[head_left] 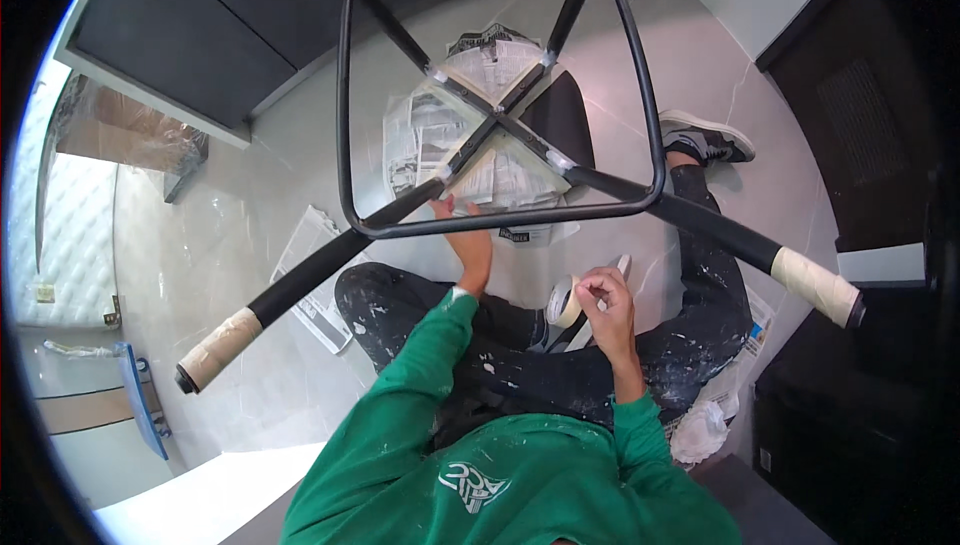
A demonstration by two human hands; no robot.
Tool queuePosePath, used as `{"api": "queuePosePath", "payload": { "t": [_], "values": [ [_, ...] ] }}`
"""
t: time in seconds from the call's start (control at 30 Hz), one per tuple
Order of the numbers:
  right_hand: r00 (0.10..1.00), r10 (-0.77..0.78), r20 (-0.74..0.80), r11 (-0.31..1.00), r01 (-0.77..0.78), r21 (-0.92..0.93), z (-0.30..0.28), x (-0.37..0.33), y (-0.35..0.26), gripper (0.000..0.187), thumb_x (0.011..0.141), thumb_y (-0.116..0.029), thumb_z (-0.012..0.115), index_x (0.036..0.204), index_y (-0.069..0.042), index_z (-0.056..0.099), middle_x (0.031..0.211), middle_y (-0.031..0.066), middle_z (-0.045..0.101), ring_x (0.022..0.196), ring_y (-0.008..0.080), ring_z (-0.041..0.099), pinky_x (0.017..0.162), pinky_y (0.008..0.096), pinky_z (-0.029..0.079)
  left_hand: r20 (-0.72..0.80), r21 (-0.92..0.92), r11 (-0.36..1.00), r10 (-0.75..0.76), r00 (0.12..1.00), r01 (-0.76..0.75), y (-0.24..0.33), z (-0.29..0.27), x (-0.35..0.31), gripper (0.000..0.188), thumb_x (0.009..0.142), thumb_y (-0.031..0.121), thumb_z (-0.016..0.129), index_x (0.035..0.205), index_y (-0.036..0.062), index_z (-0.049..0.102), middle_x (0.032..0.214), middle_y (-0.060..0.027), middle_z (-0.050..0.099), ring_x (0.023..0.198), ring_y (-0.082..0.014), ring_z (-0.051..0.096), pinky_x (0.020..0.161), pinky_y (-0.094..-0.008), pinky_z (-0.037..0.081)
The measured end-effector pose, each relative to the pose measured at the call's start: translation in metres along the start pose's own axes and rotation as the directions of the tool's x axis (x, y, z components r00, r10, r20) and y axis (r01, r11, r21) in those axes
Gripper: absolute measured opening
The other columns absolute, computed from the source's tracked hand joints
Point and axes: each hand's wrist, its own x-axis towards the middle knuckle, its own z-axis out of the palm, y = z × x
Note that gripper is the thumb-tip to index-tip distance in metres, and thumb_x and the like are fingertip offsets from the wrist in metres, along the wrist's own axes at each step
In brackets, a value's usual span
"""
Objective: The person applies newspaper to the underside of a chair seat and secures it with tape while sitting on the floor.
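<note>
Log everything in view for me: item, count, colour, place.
Upturned tubular metal chair frame: 1, black, centre
Tape-wrapped leg ends: 2, beige, lower left and right
Rounded seat: 1, black, beneath frame, partly covered
Printed newspaper covering: several sheets, grey-white, over seat
Loose newspaper: at least 1, grey-white, floor, left
Ring-shaped tape roll: 1, beige, by right hand
Crumpled material: 1, white, lower right
Flat-fronted cabinet: 1, dark grey, upper left
Quilted panel: 1, white, far left
Tiled floor: 1, grey, throughout
Sports shoe: 1 clear, grey-black, upper right
Spattered trousers: 1, dark, centre
Sweatshirt: 1, green, bottom
Left hand: 1, bare, near frame
Right hand: 1, bare, near tape
</note>
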Motion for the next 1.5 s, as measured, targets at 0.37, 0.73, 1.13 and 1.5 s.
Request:
{"api": "queuePosePath", "payload": {
  "t": [0.37, 0.73, 1.13, 1.5],
  "values": [
    [0.995, -0.096, 0.011, 0.994, 0.097, -0.052, 0.011, 0.023, -0.01, 0.013, 0.1, -0.005, 0.059, 0.107, 0.001, 0.067, 0.102, 0.0154, 0.064, 0.095, 0.0293, 0.067, 0.084, 0.0374, 0.056, 0.911, -0.168, 0.906, -0.009, 0.413, 0.389, 0.125, -0.048, -0.053, 0.035, 0.093, 0.018, 0.079, 0.122, 0.0014, 0.07, 0.124, -0.0077, 0.064, 0.114, -0.0187, 0.064, 0.098, -0.034, 0.054],
    [0.997, -0.017, -0.074, 0.986, 0.004, -0.164, 0.036, 0.005, -0.005, 0.033, 0.101, -0.011, 0.061, 0.134, -0.006, 0.066, 0.11, 0.0167, 0.061, 0.101, 0.033, 0.063, 0.089, 0.0415, 0.052, 0.792, -0.204, 0.858, -0.138, 0.595, 0.471, 0.113, -0.039, -0.061, 0.017, 0.097, 0.01, 0.074, 0.107, -0.0041, 0.071, 0.108, -0.0084, 0.073, 0.096, -0.0131, 0.067, 0.086, -0.0284, 0.054],
    [0.993, 0.104, 0.059, 0.946, -0.081, -0.315, 0.053, 0.013, 0.017, 0.052, 0.1, -0.011, 0.053, 0.15, 0.0, 0.039, 0.101, 0.0333, 0.068, 0.098, 0.0521, 0.066, 0.081, 0.0556, 0.052, 0.523, -0.324, 0.887, -0.121, 0.843, 0.329, 0.109, -0.029, -0.091, 0.012, 0.103, 0.008, 0.062, 0.105, -0.0023, 0.067, 0.105, -0.0122, 0.071, 0.099, -0.0207, 0.066, 0.091, -0.0337, 0.051],
    [0.995, 0.037, 0.094, 0.966, -0.011, -0.258, 0.045, 0.037, 0.028, 0.018, 0.099, -0.016, 0.064, 0.093, 0.001, 0.067, 0.081, 0.0166, 0.06, 0.073, 0.0312, 0.062, 0.067, 0.0417, 0.048, 0.574, -0.295, 0.853, -0.202, 0.793, 0.43, 0.095, -0.028, -0.072, 0.03, 0.091, 0.0, 0.078, 0.114, 0.002, 0.058, 0.09, -0.0016, 0.066, 0.077, -0.0068, 0.059, 0.069, -0.0213, 0.049]
  ]
}}
